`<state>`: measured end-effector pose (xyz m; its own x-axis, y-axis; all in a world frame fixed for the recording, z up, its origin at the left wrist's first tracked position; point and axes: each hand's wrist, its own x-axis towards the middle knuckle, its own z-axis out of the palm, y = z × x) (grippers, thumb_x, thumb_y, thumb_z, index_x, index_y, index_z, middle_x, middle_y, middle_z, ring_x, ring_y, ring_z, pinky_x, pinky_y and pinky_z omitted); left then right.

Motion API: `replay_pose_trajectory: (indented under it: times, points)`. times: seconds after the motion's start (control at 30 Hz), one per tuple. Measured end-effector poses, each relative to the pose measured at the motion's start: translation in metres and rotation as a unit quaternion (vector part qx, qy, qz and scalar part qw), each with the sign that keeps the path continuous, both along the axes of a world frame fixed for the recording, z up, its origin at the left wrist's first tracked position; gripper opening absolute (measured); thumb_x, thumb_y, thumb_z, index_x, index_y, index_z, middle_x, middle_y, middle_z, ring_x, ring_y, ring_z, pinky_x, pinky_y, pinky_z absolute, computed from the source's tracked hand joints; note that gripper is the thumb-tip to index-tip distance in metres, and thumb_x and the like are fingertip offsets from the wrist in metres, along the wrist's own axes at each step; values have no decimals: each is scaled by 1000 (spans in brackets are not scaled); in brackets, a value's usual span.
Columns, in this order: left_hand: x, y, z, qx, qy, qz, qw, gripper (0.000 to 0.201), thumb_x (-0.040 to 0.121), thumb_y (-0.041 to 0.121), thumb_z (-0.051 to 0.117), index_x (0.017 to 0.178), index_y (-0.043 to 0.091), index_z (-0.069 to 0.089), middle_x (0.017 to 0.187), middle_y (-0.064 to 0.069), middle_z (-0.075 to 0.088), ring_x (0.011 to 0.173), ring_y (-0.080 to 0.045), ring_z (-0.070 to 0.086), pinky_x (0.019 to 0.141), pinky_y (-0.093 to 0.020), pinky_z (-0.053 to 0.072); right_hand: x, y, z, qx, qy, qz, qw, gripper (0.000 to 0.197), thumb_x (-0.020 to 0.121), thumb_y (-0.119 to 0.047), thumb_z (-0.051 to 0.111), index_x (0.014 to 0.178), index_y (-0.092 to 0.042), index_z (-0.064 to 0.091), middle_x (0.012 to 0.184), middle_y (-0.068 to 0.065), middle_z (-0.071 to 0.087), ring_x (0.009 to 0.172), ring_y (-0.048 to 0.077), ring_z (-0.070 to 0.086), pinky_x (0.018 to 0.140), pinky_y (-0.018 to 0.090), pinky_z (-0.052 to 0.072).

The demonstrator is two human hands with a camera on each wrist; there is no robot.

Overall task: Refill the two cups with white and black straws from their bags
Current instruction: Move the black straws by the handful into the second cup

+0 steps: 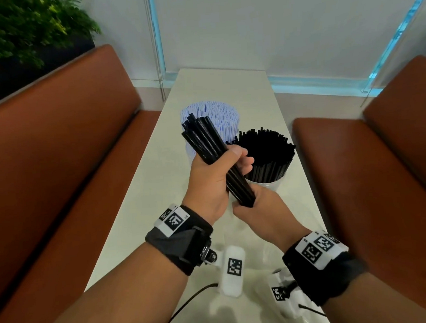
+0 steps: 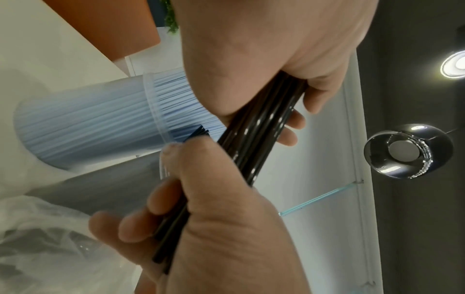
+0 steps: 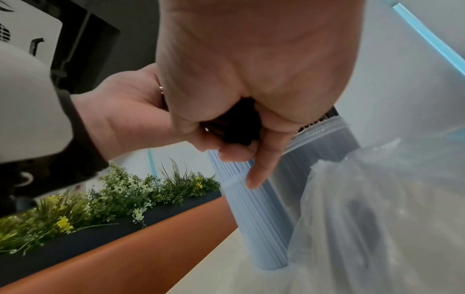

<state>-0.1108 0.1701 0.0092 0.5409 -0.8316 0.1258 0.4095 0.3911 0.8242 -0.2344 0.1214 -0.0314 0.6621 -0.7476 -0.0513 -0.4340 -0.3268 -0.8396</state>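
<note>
Above a narrow pale table between two brown benches, a person grips a bundle of black straws in both hands, just over the two cups. The left hand wraps the bundle's middle, fingers curled tight around it; the right hand closes round its near, lower end, apparently squaring the straws into one tidy sheaf before loading. The bundle's long axis runs diagonally, its far end raised and pointing up and away to the left, across the cup of white straws. The cup of black straws, already well stocked, stands just right of the hands, the likely destination. Crumpled clear plastic bags lie on the table near the person.
</note>
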Motion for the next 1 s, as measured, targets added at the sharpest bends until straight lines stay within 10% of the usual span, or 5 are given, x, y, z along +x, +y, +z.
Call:
replay_pose_trajectory:
  times: [0.13, 0.3, 0.47, 0.63, 1.0]
  points:
    - [2, -2, 8, -22, 19, -43, 999, 21, 86, 11, 69, 95, 29, 75, 80, -9, 67, 75, -26, 67, 82, -45, 56, -3, -6, 2, -12, 21, -23, 999, 18, 70, -37, 60, 72, -24, 47, 52, -11, 50, 45, 9, 43, 48, 32, 39]
    - [1, -14, 22, -6, -54, -41, 998, 12, 89, 8, 62, 82, 17, 66, 74, -7, 64, 69, -23, 63, 74, -39, 55, -10, -14, 1, -10, 19, -26, 999, 23, 76, -41, 69, 79, -23, 54, 58, -12, 53, 49, 7, 46, 52, 31, 42]
    - [14, -36, 38, -16, -96, 14, 995, 13, 91, 1, 59, 91, 14, 57, 70, -6, 58, 62, -22, 56, 64, -37, 52, -30, -47, 15, -164, 246, 22, 955, 53, 80, -48, 72, 126, -38, 48, 86, -16, 57, 77, 9, 59, 66, 31, 48]
    - [11, -63, 44, 5, -100, 16, 995, 16, 89, 3, 61, 100, 14, 57, 70, -7, 58, 64, -23, 56, 65, -38, 50, -29, -65, 8, -226, 262, -68, 936, 17, 97, -46, 49, 110, -37, 58, 82, -10, 61, 75, 18, 60, 54, 29, 36]
    - [5, -97, 41, -14, -119, 140, 983, 16, 86, 8, 61, 93, 21, 55, 71, 0, 57, 60, -20, 53, 61, -33, 49, -30, -77, -18, -245, 165, -11, 955, 17, 103, -25, 54, 101, -18, 69, 82, -7, 55, 83, 22, 59, 67, 28, 35]
